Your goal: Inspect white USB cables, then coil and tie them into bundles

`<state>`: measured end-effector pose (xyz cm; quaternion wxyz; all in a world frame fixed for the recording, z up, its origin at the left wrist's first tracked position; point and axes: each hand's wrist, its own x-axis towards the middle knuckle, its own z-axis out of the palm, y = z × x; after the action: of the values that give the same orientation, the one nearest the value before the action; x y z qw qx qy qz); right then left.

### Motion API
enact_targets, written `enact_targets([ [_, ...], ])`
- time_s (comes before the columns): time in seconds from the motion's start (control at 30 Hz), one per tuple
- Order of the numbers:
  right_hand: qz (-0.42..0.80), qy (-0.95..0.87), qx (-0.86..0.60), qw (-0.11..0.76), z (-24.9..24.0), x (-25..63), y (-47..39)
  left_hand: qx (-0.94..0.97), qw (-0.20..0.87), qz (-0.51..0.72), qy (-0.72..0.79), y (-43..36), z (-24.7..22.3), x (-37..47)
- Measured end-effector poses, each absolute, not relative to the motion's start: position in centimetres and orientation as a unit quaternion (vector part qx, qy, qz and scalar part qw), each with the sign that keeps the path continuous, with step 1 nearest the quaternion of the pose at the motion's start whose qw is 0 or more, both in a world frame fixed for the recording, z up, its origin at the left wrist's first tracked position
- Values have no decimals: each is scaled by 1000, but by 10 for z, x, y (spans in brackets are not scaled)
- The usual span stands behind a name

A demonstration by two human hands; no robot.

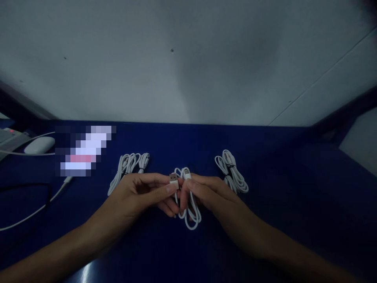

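Note:
Between my two hands, above the blue table (176, 259), is a white USB cable (193, 224) gathered in loops. My left hand (141, 192) pinches its USB-A plug (173, 181), metal end pointing up, between thumb and fingers. My right hand (210, 190) grips the bundled loops and the cable's other, smaller plug (186, 173), its thumb lying over the white housing. Parts of the loops are hidden behind the fingers. Beyond my left hand lie coiled white cables (129, 163), partly covered by it. Past my right hand rests another coiled white cable bundle (231, 173) with a dark tie round it.
At the left, a blurred-out bright phone-like object (91, 149) has a white charging cord (55, 196) running to it. A white mouse-shaped object (39, 145) and a power strip with a red light (11, 133) sit farther left. A pale wall (132, 78) rises behind the table.

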<state>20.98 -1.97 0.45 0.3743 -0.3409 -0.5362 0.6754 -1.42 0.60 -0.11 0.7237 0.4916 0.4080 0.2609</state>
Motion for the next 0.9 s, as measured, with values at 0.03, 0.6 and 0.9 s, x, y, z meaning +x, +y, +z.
enact_targets([
  [0.03,675,-538,-341,373,4,210,-20,493,722,262,409,6,-1,-14],
  [0.6,672,-544,-351,360,3,211,-18,490,723,260,412,6,-1,-14],
  [0.9,681,-531,-350,363,4,210,-19,491,723,263,408,6,-2,-14],
])
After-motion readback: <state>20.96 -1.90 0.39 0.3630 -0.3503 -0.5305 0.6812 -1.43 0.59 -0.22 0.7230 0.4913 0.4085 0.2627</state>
